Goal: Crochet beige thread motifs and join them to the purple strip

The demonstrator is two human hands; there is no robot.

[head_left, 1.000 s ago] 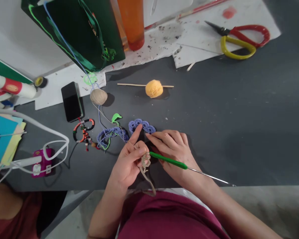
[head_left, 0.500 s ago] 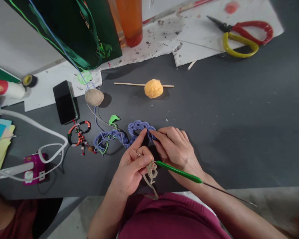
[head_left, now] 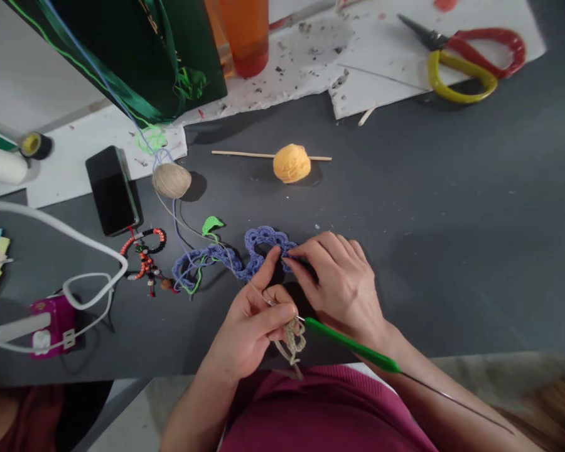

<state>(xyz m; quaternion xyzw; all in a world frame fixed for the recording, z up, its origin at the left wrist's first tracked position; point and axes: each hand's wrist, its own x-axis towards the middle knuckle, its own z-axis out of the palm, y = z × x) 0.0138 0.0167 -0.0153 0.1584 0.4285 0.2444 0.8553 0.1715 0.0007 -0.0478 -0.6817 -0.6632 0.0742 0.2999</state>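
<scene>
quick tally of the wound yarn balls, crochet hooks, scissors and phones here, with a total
Wound yarn balls: 2, a beige ball and a yellow ball
Crochet hooks: 1, the green-handled hook
Scissors: 1 pair, the red-and-yellow scissors
Phones: 1, the black-screened phone
Total: 5

Green hook (head_left: 352, 344), small tan yarn piece (head_left: 294, 338), wavy blue strip (head_left: 253, 266)
The hook slants, its long metal end pointing down and right. The tan piece hangs, all loopy, by its upper end. The blue strip lies bent and curvy beyond them.
</scene>
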